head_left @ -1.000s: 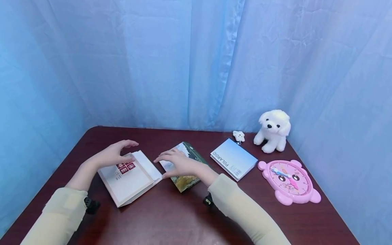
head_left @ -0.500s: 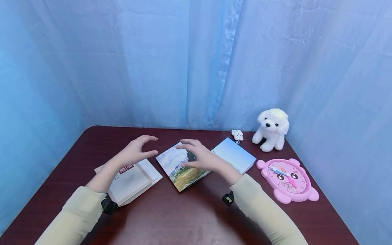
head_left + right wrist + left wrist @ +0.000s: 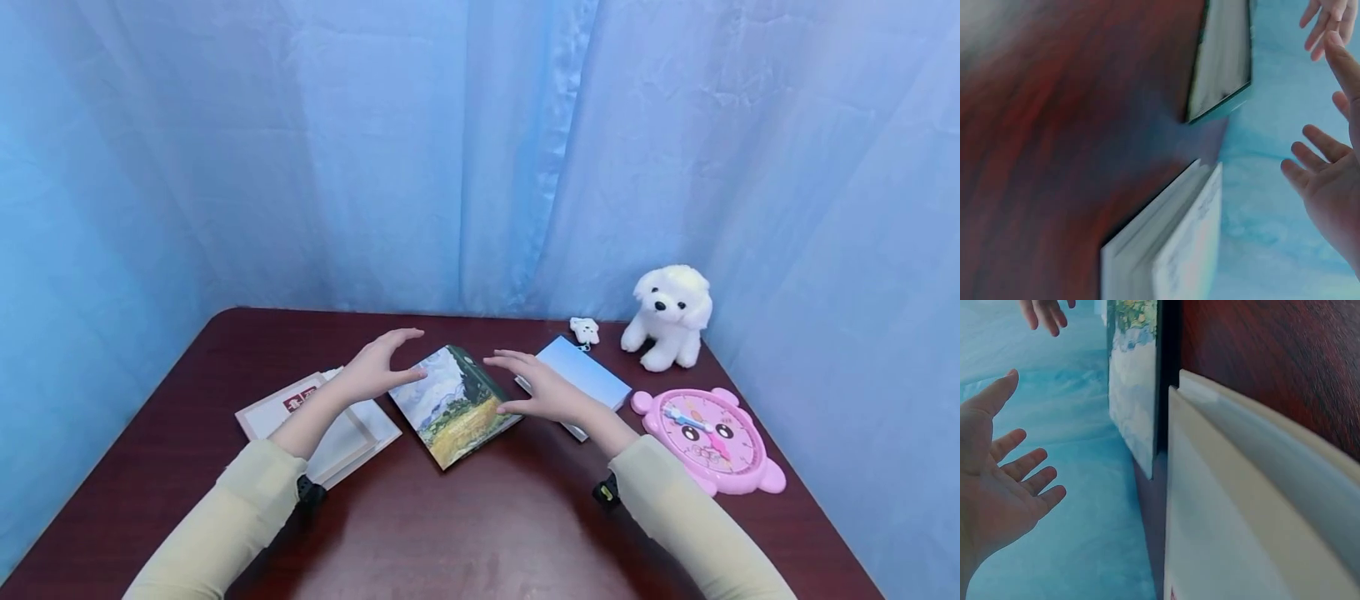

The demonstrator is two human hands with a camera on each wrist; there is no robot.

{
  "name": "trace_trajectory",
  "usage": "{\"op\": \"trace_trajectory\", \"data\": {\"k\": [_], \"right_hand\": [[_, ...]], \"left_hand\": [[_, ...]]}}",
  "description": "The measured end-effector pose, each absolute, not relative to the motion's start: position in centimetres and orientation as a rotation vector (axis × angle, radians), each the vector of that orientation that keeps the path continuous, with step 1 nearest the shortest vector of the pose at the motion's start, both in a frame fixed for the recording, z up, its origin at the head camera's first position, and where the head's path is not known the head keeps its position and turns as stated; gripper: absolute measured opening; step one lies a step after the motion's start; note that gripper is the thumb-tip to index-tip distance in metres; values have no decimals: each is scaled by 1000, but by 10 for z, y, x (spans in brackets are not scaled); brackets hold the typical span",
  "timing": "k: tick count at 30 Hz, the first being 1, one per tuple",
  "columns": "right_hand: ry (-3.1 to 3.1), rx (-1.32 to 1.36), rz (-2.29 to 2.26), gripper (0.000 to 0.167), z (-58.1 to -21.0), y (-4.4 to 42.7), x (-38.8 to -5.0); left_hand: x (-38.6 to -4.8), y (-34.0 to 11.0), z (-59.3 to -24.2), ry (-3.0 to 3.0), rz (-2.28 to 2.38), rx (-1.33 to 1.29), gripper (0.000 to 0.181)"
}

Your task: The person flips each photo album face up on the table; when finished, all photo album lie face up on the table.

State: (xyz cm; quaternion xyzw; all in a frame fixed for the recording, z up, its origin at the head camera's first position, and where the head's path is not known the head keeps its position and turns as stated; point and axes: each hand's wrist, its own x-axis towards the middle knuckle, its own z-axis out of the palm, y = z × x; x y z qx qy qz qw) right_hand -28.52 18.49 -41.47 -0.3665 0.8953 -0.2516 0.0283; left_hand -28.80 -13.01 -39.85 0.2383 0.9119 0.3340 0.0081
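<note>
We note L hand [image 3: 375, 367] & R hand [image 3: 543, 387] both raised, fingers spread, nothing gripped; wrist views show gaps betw. hands & bks. Palms roughly face each other over either side of the painted bk [image 3: 450, 408], prob. to frame it, we'd guess. It lies flat mid-table [image 3: 420, 533], betw. the cream bk [image 3: 347, 442] (red block on cover) at L & pale blue bk [image 3: 581, 371] at R; all three set askew, maybe spaced so each cover shows. Toy dog [image 3: 671, 321], small white charm [image 3: 584, 331] & pink clock [image 3: 712, 442] sit far R, poss. to keep them off the bks. Painted bk looks closed: whitish-blue sky, dk green tree, yellow field, dk green strip along one edge; R wrist view gives pale pp. betw. dk covers, a bit blurred.
</note>
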Motion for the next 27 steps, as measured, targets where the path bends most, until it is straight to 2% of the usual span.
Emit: {"op": "trace_trajectory", "data": {"k": [13, 27], "right_hand": [[2679, -1152, -620, 81, -443, 211, -292], [2689, -1164, -543, 72, -449, 206, -296]], "left_hand": [[-312, -110, -427, 2746, 1049, 782, 74], [-331, -96, -441, 2653, 849, 855, 84]]}}
